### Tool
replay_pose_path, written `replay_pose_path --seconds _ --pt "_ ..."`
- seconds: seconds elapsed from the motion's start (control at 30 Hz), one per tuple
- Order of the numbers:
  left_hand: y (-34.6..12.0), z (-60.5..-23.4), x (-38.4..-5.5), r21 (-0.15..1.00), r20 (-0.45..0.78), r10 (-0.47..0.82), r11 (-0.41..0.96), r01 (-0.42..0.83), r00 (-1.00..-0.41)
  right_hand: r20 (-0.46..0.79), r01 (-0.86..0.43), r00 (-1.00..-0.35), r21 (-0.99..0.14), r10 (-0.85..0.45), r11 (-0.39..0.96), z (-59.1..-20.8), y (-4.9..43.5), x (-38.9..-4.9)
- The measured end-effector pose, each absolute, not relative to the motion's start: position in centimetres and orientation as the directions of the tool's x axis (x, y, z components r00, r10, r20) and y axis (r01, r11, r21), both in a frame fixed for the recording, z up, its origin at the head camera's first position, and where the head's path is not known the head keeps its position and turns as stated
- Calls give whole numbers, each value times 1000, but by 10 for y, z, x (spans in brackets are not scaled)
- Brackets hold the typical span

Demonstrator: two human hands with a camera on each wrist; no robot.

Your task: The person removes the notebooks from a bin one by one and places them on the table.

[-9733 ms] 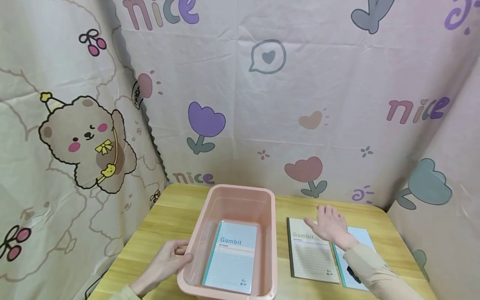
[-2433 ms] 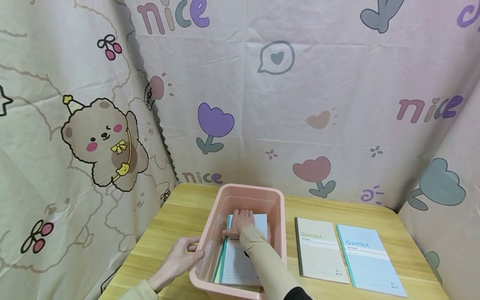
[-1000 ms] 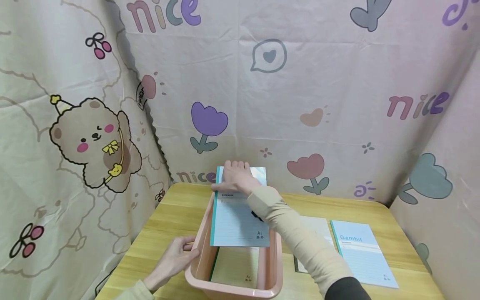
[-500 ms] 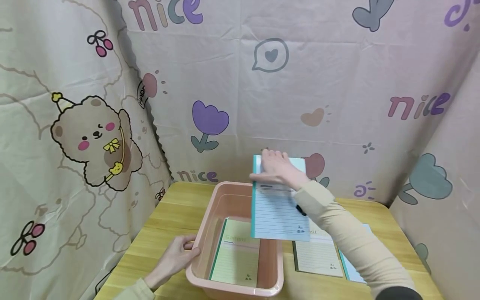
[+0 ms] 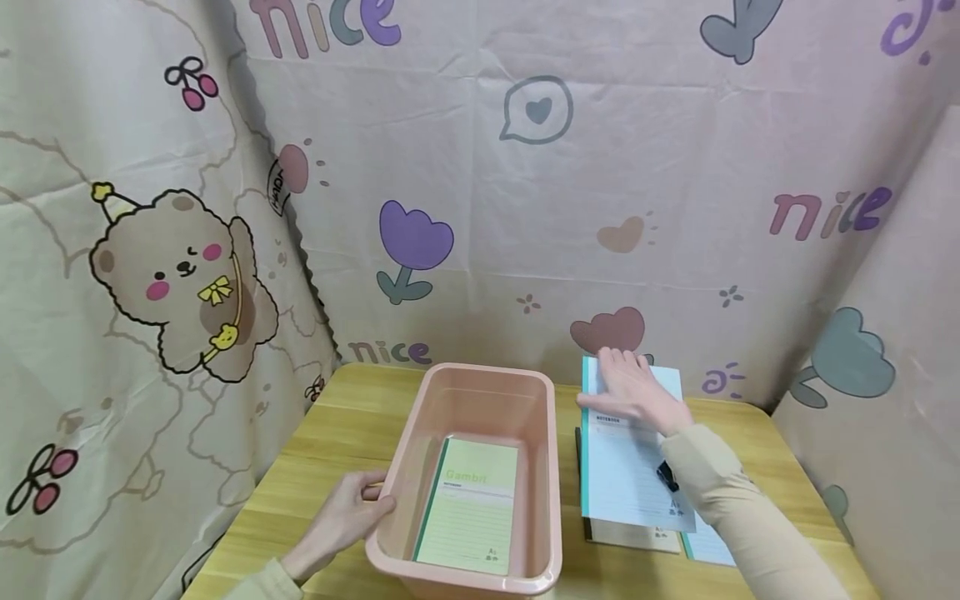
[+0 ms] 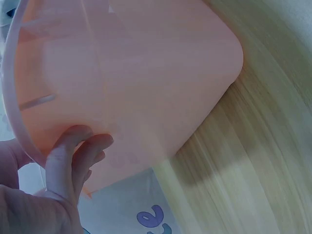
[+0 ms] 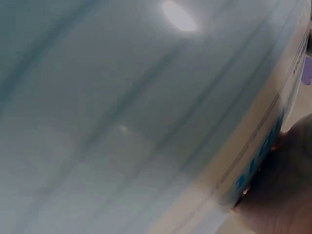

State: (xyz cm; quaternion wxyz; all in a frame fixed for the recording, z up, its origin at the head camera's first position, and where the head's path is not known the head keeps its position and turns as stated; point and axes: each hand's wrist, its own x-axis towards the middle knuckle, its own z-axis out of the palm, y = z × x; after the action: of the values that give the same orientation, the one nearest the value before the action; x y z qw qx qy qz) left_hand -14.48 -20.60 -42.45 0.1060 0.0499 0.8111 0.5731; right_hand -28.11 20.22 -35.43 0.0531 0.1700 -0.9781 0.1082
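My left hand [image 5: 347, 514] grips the left rim of a pink plastic bin [image 5: 557, 500]; in the left wrist view its fingers [image 6: 61, 168] lie against the bin's outer wall. Inside the bin lies a light-green "Gambit" notebook [image 5: 471, 525] with a dark green spine. Right of the bin, my right hand [image 5: 633, 392] holds a light-blue notebook [image 5: 630, 467] with a teal spine by its far end, thumb at the left edge. That notebook covers most of a cream notebook [image 5: 633, 536] beneath it. The blue cover [image 7: 122, 122] fills most of the right wrist view.
Another light-blue notebook [image 5: 708, 543] lies on the wooden table [image 5: 322, 450] at the right, mostly hidden by the right sleeve. Printed curtains [image 5: 480, 208] stand close behind the table and along both sides.
The right hand has lifted the light-blue notebook out of the bin and moved it right, lowering it over the cream one. The green notebook in the bin is now uncovered. The left hand stays put.
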Motion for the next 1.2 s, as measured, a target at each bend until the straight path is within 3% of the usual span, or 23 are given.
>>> replay_pose_path --seconds 0.37,0.63,1.2 --pt "-208 -427 -146 945 -112 216 326 -36 -970 183 -361 -927 -199 -327 911 -439 220 -269" --pt "-209 -428 -145 951 -95 238 308 -18 -967 117 -297 -954 -250 -276 922 -491 225 -261" --pt "-207 -427 -146 943 -108 208 332 -34 -972 39 -248 -968 -314 -248 917 -544 228 -253"
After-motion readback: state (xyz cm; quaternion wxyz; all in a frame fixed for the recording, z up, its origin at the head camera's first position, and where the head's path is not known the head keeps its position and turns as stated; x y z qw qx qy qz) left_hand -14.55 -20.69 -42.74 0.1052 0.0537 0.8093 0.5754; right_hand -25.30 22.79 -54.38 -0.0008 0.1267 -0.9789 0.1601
